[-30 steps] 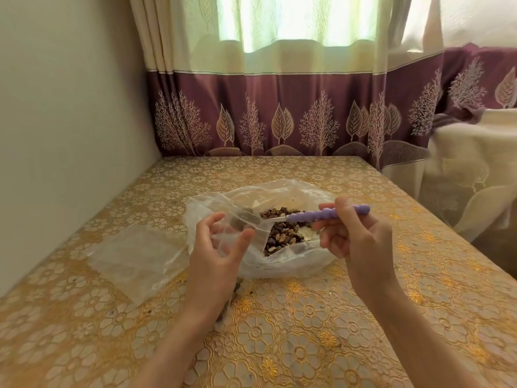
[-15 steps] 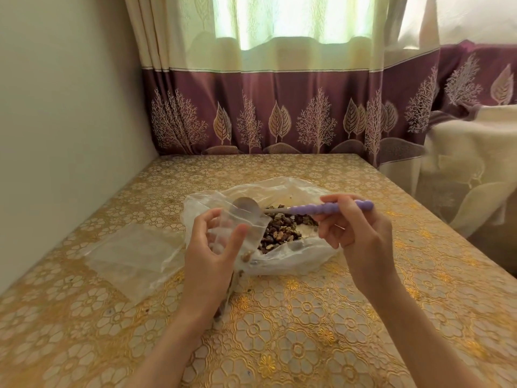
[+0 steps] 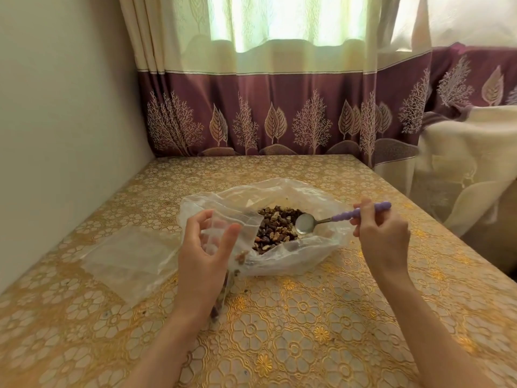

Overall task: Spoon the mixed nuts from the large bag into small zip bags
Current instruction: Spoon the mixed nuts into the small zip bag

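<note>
The large clear bag lies open at mid-table with the brown mixed nuts heaped inside. My left hand holds a small zip bag upright by its mouth, thumb and fingers curled round it; a few nuts show in its lower part. My right hand pinches the purple handle of a spoon. Its metal bowl is empty and rests at the right edge of the nut heap.
A stack of flat, empty zip bags lies left of the large bag on the gold floral tablecloth. A wall runs along the left. Curtains hang behind the table, and cream fabric drapes at the right edge.
The spoon tipped its nuts into the small zip bag, then swung right and down to the nut heap, now empty. My left hand kept holding the small bag.
</note>
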`<action>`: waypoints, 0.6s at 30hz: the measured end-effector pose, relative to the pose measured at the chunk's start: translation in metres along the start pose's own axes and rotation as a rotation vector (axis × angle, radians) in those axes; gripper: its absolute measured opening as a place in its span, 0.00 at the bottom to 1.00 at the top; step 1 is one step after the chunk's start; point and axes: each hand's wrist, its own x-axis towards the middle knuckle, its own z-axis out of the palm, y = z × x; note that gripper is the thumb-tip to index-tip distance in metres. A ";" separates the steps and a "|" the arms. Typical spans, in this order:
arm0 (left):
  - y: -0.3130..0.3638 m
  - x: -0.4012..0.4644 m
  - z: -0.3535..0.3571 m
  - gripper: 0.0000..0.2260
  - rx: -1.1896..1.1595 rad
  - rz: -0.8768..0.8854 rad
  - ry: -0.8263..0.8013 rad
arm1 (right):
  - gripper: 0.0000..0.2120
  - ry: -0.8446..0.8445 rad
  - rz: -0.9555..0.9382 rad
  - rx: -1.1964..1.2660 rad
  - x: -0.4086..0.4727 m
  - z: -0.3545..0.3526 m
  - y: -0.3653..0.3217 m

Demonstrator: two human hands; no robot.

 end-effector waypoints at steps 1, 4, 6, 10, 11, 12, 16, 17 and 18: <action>0.000 0.000 0.000 0.19 -0.003 -0.001 -0.001 | 0.23 -0.001 0.003 -0.014 0.000 0.000 0.001; 0.002 0.000 0.000 0.21 -0.014 -0.006 -0.001 | 0.23 -0.027 0.051 -0.030 0.003 -0.001 0.004; 0.003 0.001 0.000 0.22 -0.014 -0.010 0.000 | 0.23 -0.066 0.114 0.010 0.004 0.000 0.007; 0.003 0.000 -0.001 0.17 -0.012 -0.020 -0.011 | 0.21 -0.114 0.194 0.091 0.004 0.002 0.012; 0.003 0.000 0.000 0.16 -0.010 -0.021 -0.014 | 0.20 -0.125 0.210 0.104 0.004 0.002 0.012; 0.003 0.000 0.000 0.16 -0.009 -0.019 -0.017 | 0.20 -0.140 0.228 0.120 0.003 0.003 0.012; 0.004 0.000 0.000 0.16 -0.013 -0.011 -0.020 | 0.22 -0.218 0.287 0.200 -0.002 0.007 0.012; 0.005 0.000 0.000 0.15 -0.015 -0.012 -0.019 | 0.24 -0.232 0.290 0.207 -0.003 0.007 0.012; 0.006 -0.001 0.000 0.15 -0.016 -0.011 -0.019 | 0.25 -0.241 0.297 0.218 -0.003 0.007 0.012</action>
